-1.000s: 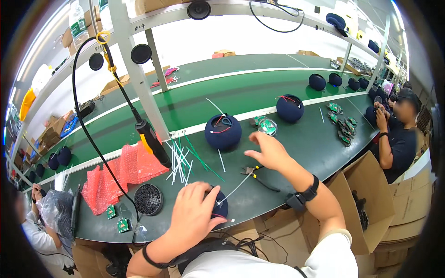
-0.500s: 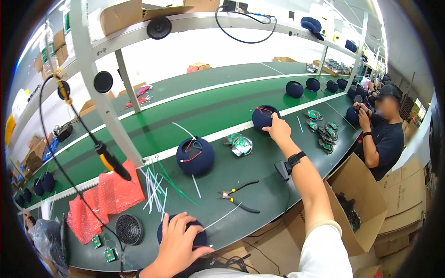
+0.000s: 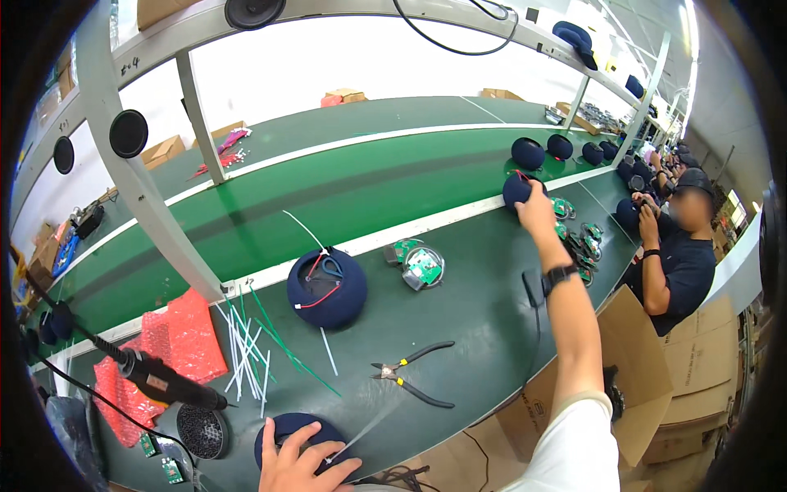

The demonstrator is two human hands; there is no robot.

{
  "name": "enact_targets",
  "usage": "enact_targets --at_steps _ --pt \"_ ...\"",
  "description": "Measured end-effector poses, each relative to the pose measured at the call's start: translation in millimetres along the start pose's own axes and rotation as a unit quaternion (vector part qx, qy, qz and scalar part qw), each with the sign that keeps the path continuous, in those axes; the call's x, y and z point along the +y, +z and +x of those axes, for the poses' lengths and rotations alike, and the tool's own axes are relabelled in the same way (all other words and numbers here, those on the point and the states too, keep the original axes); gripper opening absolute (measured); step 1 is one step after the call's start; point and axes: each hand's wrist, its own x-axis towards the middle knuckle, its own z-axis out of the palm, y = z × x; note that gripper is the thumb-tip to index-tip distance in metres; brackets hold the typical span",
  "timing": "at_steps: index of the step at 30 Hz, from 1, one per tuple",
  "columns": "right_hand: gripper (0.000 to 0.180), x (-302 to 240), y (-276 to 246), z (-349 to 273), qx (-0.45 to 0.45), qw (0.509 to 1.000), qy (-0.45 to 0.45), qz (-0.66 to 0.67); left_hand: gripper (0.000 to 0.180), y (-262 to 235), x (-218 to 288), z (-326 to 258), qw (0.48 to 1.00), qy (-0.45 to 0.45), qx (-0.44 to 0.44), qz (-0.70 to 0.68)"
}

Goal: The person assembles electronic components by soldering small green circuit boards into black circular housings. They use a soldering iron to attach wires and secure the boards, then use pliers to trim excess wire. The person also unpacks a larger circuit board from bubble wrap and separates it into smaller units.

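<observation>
My right hand (image 3: pixel 537 211), arm stretched out, grips a round navy fabric-covered shell (image 3: pixel 516 192) with red wire at its top, over the white edge strip of the green belt. My left hand (image 3: pixel 305 461) rests with fingers spread over another navy shell (image 3: pixel 283 428) at the table's near edge. A white cable tie (image 3: pixel 369 426), smeared by motion, sticks out beside the left fingers. Between the hands stands a third navy shell (image 3: pixel 328 289), with red and blue wires and a cable tie at its opening. Yellow-and-black cutting pliers (image 3: pixel 410 374) lie with jaws apart.
Green circuit boards with coiled wire (image 3: pixel 422 266) lie mid-table, more boards (image 3: pixel 586 246) at right. Loose cable ties (image 3: pixel 242 348), red bubble wrap (image 3: pixel 184 336), a hanging electric screwdriver (image 3: pixel 168 379) and a bowl of screws (image 3: pixel 202 430) are left. A co-worker (image 3: pixel 689 246) sits right, beside a carton (image 3: pixel 635 369).
My right hand has carried the navy shell rightward along the belt edge. My left hand stays on the near shell. The whole view has shifted, and the hanging screwdriver appears lower and further left.
</observation>
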Motion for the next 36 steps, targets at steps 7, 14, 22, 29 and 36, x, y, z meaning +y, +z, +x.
enact_targets --at_steps 7,14,22,29,36 --pt "0.076 -93 -122 -277 -0.3 0.895 -0.295 0.146 0.088 7 12 -5 0.998 -0.057 0.029 -0.021" --pt "0.07 -118 -112 -367 -0.19 0.933 -0.294 0.085 0.081 19 0 -2 0.998 -0.059 0.001 -0.001" --pt "0.048 -122 -103 -390 -0.113 0.938 -0.288 0.157 0.075 15 -15 -10 0.994 -0.039 0.047 -0.085" --pt "0.039 -127 -155 -435 -0.297 0.85 -0.218 0.376 0.09 11 -19 -11 0.979 -0.066 0.077 -0.177" --pt "0.042 -158 -144 -455 -0.28 0.845 -0.224 0.396 0.082 15 -14 -8 0.979 -0.069 0.065 -0.18"
